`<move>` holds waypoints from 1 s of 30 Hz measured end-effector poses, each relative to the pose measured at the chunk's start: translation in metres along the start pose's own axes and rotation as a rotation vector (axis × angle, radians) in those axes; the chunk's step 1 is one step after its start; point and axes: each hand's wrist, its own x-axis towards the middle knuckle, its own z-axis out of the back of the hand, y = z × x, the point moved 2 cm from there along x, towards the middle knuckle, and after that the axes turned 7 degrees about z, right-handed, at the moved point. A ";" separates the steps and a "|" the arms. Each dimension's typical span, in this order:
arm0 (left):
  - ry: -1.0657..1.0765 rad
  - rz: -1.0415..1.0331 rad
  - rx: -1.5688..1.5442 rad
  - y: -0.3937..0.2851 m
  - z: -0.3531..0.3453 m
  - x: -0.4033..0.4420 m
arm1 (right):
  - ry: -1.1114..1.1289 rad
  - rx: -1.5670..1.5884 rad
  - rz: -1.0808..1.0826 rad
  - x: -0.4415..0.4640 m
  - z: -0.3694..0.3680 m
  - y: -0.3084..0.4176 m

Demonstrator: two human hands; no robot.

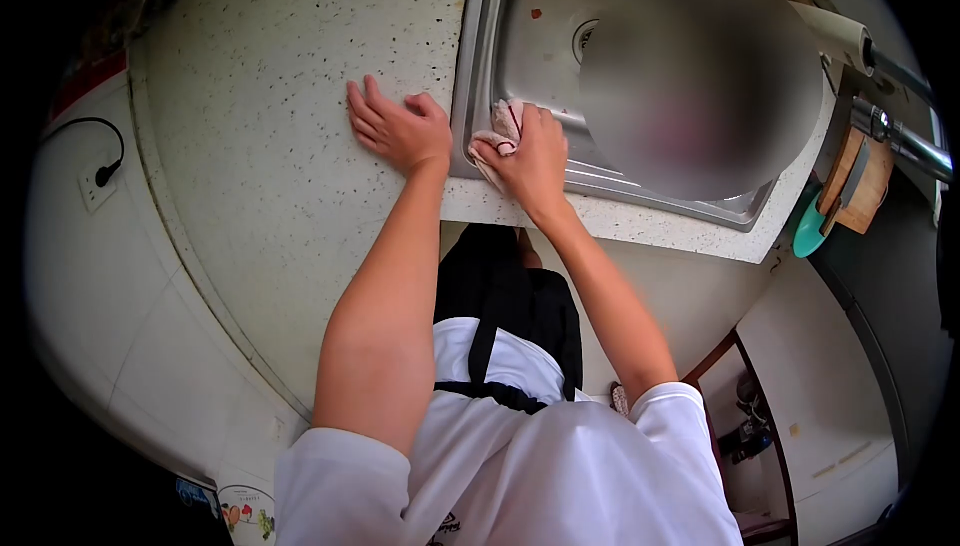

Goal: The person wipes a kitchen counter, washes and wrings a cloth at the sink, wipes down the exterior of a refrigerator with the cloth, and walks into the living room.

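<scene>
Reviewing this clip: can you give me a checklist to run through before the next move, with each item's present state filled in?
1. Cloth held: ok, bunched in the right hand at the sink's near left corner.
2. Left hand free: ok, fingers spread at the countertop, holding nothing.
3. Basin free of scraps: not ok, a small reddish scrap lies in it, near the drain.
4. Right part of the sink clear: cannot tell, a large blurred patch hides it.
5. Wooden board away from both hands: ok, well off to the right.
</scene>
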 end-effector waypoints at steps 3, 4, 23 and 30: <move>-0.011 -0.003 0.000 0.001 -0.002 0.001 | -0.138 0.043 -0.029 0.004 -0.012 0.002; -0.008 0.005 0.004 0.001 -0.001 0.000 | -0.137 0.047 -0.034 0.004 -0.014 0.001; -0.040 -0.009 0.008 0.002 0.000 -0.002 | -0.133 0.226 0.033 0.015 -0.015 -0.007; 0.012 0.012 0.026 0.000 0.000 0.000 | -0.371 0.509 0.037 0.088 -0.012 -0.012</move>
